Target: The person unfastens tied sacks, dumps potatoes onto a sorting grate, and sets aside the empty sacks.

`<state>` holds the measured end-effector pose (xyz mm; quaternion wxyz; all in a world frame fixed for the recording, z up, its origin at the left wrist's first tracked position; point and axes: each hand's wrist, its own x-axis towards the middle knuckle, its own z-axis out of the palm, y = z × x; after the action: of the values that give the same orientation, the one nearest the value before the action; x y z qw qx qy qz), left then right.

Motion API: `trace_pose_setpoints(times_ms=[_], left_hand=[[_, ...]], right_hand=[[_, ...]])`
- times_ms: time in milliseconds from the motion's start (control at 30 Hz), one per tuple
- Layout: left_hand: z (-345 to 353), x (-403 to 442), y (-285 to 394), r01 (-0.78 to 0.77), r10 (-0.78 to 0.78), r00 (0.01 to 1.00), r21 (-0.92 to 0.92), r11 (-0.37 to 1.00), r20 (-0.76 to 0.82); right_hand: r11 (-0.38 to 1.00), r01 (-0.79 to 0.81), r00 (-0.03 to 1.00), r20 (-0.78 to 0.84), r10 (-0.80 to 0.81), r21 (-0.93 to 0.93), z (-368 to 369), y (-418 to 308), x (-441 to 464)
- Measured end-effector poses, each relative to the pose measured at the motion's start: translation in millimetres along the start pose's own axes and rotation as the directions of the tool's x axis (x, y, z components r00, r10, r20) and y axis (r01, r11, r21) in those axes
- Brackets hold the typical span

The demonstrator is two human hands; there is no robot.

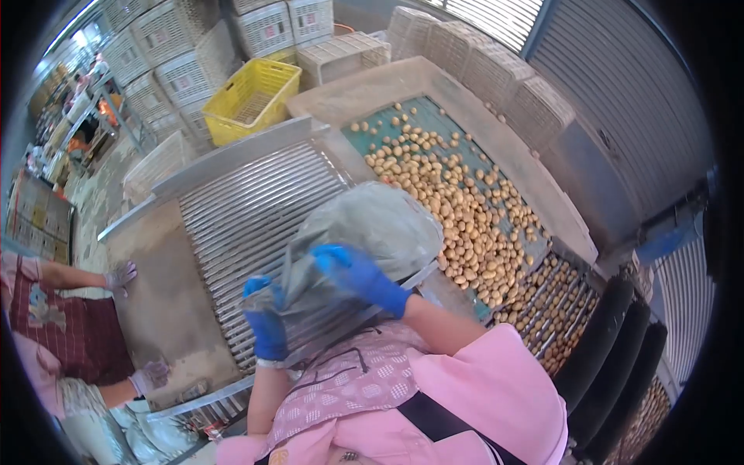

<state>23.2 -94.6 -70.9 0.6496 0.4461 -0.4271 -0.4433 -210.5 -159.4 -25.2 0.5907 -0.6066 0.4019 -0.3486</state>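
A large grey-green plastic bag (364, 225) lies bunched and puffed up over the right end of the metal roller table (252, 198). My left hand (267, 322), in a blue glove, is closed on the bag's near left edge. My right hand (358, 279), also blue-gloved, presses against the bag's near side with its fingers curled into the film; motion blurs the fingertips. What lies inside or under the bag is hidden. Just beyond it, many small potatoes (465, 232) are heaped on a green belt (422, 112).
At the left, a co-worker's gloved hands (124, 275) rest by a flat brown board (155, 287). Behind the rollers stand a yellow crate (252, 101) and stacked white crates (167, 35). Black rollers (612, 364) and a potato-covered roller conveyor (554, 298) are on my right.
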Motion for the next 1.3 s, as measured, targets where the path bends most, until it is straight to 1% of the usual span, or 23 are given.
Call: trace_pose_setpoints(times_ms=[33,100,200,233,267,300,367,400,467,500,533,600,633,700,800,833,933,967,1033,1133,1167,1267,1300], left_hand=[[-1,-2,3,0.059,-0.063,0.997,-0.102,0.993,-0.034],[-1,-9,3,0.160,-0.199,0.975,-0.304,0.939,-0.100],[11,-10,6,0.173,-0.173,0.984,-0.017,0.985,-0.050],[24,-7,15,0.213,-0.212,0.974,-0.002,0.977,-0.085],[32,-5,16,0.197,-0.197,0.977,-0.004,0.980,-0.081],[37,-4,16,0.179,-0.179,0.981,-0.005,0.984,-0.078],[34,2,13,0.187,-0.189,0.977,-0.029,0.982,-0.097],[32,4,16,0.160,-0.156,0.982,0.034,0.987,-0.102],[30,9,23,0.107,-0.093,0.991,0.154,0.982,-0.098],[28,9,22,0.120,-0.112,0.987,0.065,0.991,-0.118],[25,8,17,0.102,-0.086,0.985,0.101,0.990,-0.148],[14,7,5,0.069,-0.035,0.980,0.172,0.983,-0.197],[7,9,2,0.115,-0.093,0.973,0.096,0.989,-0.210],[-10,15,-3,0.215,-0.223,0.951,-0.058,0.975,-0.215],[-40,13,-22,0.287,-0.278,0.917,-0.012,0.958,-0.287],[-55,7,-37,0.190,-0.180,0.945,0.012,0.982,-0.273],[-98,-25,-80,0.089,-0.088,0.996,0.485,0.870,-0.024],[-107,-40,-94,0.026,-0.076,0.996,0.637,0.771,0.052],[-102,-65,-112,-0.098,-0.111,0.981,0.903,0.419,0.158],[-67,-57,-97,-0.232,-0.119,0.958,0.951,0.205,0.260],[-65,-55,-92,-0.157,-0.227,0.951,0.961,0.227,0.209],[-80,-68,-120,-0.172,-0.129,0.975,0.982,0.078,0.181],[-93,-75,-132,-0.187,-0.109,0.975,0.980,0.067,0.193]], right_hand=[[0.973,-0.218,0.973,-0.056,0.222,0.072,-19,31,1],[0.841,-0.505,0.857,0.226,0.463,0.195,-59,80,-22],[0.512,-0.717,0.689,0.364,0.627,0.474,-42,93,-48],[-0.027,-0.791,0.607,0.789,0.099,0.612,-37,110,-34],[0.014,-0.759,0.627,0.725,0.285,0.651,-35,124,-33],[0.067,-0.732,0.627,0.632,0.456,0.678,-27,78,-27],[0.196,-0.732,0.646,0.574,0.503,0.652,-26,67,-10],[0.269,-0.742,0.667,0.632,0.396,0.614,-29,90,0],[0.372,-0.770,0.636,0.671,0.381,0.519,-36,97,6],[0.394,-0.802,0.596,0.648,0.474,0.450,-42,81,4],[0.409,-0.831,0.555,0.612,0.564,0.377,-49,74,2],[0.434,-0.815,0.568,0.675,0.471,0.383,-67,100,-5],[0.446,-0.805,0.575,0.700,0.423,0.391,-78,117,-9],[0.514,-0.617,0.783,0.395,0.481,0.597,-102,138,-21],[0.623,-0.172,0.911,-0.117,0.395,0.763,-169,210,-34],[0.634,-0.074,0.866,-0.266,0.424,0.770,-196,232,-44],[0.505,0.027,0.424,-0.468,0.776,0.862,-253,296,-90],[0.422,0.111,0.345,-0.433,0.833,0.900,-264,311,-103],[0.255,0.287,0.199,-0.318,0.927,0.923,-283,345,-118],[0.290,0.264,0.109,-0.327,0.939,0.920,-287,391,-126],[0.242,0.315,0.153,-0.301,0.941,0.918,-290,407,-125],[0.217,0.330,0.122,-0.270,0.955,0.919,-298,461,-110],[0.206,0.335,0.173,-0.275,0.946,0.919,-299,467,-103]])
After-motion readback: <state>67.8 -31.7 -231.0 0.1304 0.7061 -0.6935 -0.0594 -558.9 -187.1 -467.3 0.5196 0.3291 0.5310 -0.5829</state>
